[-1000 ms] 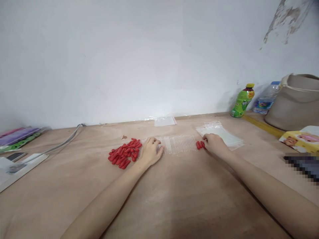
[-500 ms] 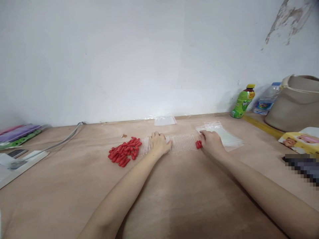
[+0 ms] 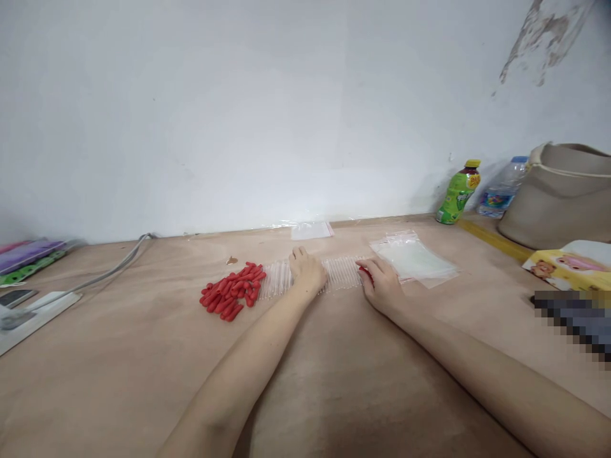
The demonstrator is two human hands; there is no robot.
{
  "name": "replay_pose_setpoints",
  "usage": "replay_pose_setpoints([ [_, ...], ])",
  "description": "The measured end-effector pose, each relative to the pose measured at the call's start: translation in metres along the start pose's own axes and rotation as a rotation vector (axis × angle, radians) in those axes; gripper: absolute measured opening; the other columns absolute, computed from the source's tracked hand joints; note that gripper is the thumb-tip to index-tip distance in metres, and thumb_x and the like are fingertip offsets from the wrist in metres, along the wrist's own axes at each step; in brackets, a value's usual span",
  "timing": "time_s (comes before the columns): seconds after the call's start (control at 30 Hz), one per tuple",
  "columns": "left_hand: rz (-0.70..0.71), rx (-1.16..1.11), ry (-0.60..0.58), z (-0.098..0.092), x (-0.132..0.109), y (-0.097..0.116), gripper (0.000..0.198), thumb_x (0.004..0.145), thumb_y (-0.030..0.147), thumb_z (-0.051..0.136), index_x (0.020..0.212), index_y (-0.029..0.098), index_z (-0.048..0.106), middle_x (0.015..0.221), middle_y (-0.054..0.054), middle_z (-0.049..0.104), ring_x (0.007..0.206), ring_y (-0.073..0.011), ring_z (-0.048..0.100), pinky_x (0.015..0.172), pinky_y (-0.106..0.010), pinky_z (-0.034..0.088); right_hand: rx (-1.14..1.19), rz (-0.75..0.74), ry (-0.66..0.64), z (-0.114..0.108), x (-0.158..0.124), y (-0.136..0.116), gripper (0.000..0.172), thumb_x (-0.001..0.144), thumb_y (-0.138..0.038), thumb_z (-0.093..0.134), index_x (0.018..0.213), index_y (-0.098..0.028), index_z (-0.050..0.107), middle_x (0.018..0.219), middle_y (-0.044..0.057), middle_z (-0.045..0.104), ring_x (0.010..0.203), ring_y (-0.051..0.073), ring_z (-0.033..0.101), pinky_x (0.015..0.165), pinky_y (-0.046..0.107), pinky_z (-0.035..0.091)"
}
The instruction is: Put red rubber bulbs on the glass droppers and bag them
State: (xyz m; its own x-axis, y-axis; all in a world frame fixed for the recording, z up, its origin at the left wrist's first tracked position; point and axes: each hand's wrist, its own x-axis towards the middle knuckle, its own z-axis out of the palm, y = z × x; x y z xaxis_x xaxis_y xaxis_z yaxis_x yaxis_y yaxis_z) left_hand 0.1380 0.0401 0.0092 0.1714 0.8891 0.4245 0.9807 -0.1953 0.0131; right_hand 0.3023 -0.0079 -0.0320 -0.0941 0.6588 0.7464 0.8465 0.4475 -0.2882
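A row of clear plastic tubes [image 3: 341, 272] lies side by side across the wooden table [image 3: 305, 381]. My left hand [image 3: 308, 272] rests on the middle of the row, its fingers curled over the tubes. My right hand [image 3: 382, 285] is at the row's right end, fingers pinched on small red caps [image 3: 365, 272] that show only partly. A pile of loose red caps [image 3: 231, 291] lies at the row's left end.
Clear zip bags [image 3: 413, 257] lie right of the tubes, a small one [image 3: 311, 230] by the wall. A green bottle [image 3: 457, 192], a water bottle [image 3: 501, 188] and a beige bag [image 3: 561, 194] stand far right. A cable [image 3: 109, 270] and purple packets [image 3: 28, 254] are on the left.
My left hand slid right along the tube row, away from the red pile. My right hand moved left with the red caps, closer to the left hand.
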Motion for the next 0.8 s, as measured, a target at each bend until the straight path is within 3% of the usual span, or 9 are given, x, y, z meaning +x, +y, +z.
replay_pose_setpoints([
  [0.17,0.051,-0.069,-0.008,-0.006,-0.006,-0.003,0.025,0.074,0.023,0.047,0.074,0.004,0.063,0.088,-0.022,0.052,0.09,-0.0333,0.043,0.071,-0.043,0.037,0.068,0.041,0.058,0.001,0.0,0.001,0.025,0.084,-0.025,0.038,0.095,-0.017,0.059,0.11,0.013,0.047,0.08,0.019,0.054,0.07,0.035,0.046],
  [0.3,0.206,-0.167,0.009,-0.019,-0.029,-0.022,0.021,0.084,0.022,0.036,0.085,0.012,0.054,0.092,-0.012,0.052,0.091,-0.0234,0.044,0.078,-0.036,0.039,0.093,-0.044,-0.061,-0.005,0.0,-0.005,0.023,0.084,-0.026,0.04,0.09,-0.02,0.062,0.098,0.008,0.056,0.085,0.019,0.054,0.075,0.033,0.045],
  [0.43,0.435,-0.426,0.029,-0.027,-0.06,-0.057,0.016,0.087,0.02,0.032,0.086,0.015,0.047,0.085,-0.007,0.052,0.081,-0.0167,0.049,0.073,-0.029,0.043,0.172,-0.044,-0.181,-0.016,0.001,-0.03,0.022,0.085,-0.024,0.04,0.092,-0.021,0.061,0.085,0.004,0.063,0.078,0.016,0.057,0.071,0.028,0.045],
  [0.57,0.493,-0.494,0.061,-0.022,-0.079,-0.081,0.016,0.088,0.02,0.034,0.092,0.016,0.049,0.083,-0.005,0.056,0.08,-0.0164,0.053,0.071,-0.029,0.045,0.203,-0.071,-0.303,-0.031,0.003,-0.066,0.02,0.083,-0.024,0.044,0.09,-0.02,0.062,0.085,0.003,0.065,0.069,0.014,0.059,0.064,0.025,0.046],
  [0.7,0.583,-0.529,0.085,-0.016,-0.084,-0.085,0.028,0.086,0.011,0.034,0.111,0.017,0.046,0.096,-0.007,0.058,0.088,-0.0161,0.055,0.076,-0.029,0.046,0.139,-0.108,-0.334,-0.045,0.007,-0.089,0.014,0.079,-0.02,0.051,0.086,-0.018,0.063,0.081,0.004,0.067,0.063,0.013,0.058,0.058,0.022,0.046],
  [0.8,0.612,-0.515,0.042,-0.015,-0.085,-0.082,0.031,0.085,0.009,0.033,0.111,0.016,0.048,0.097,-0.008,0.058,0.085,-0.0163,0.056,0.073,-0.029,0.048,0.119,-0.121,-0.328,-0.046,0.008,-0.092,0.012,0.079,-0.019,0.052,0.084,-0.018,0.063,0.08,0.004,0.067,0.061,0.012,0.058,0.056,0.022,0.045],
])
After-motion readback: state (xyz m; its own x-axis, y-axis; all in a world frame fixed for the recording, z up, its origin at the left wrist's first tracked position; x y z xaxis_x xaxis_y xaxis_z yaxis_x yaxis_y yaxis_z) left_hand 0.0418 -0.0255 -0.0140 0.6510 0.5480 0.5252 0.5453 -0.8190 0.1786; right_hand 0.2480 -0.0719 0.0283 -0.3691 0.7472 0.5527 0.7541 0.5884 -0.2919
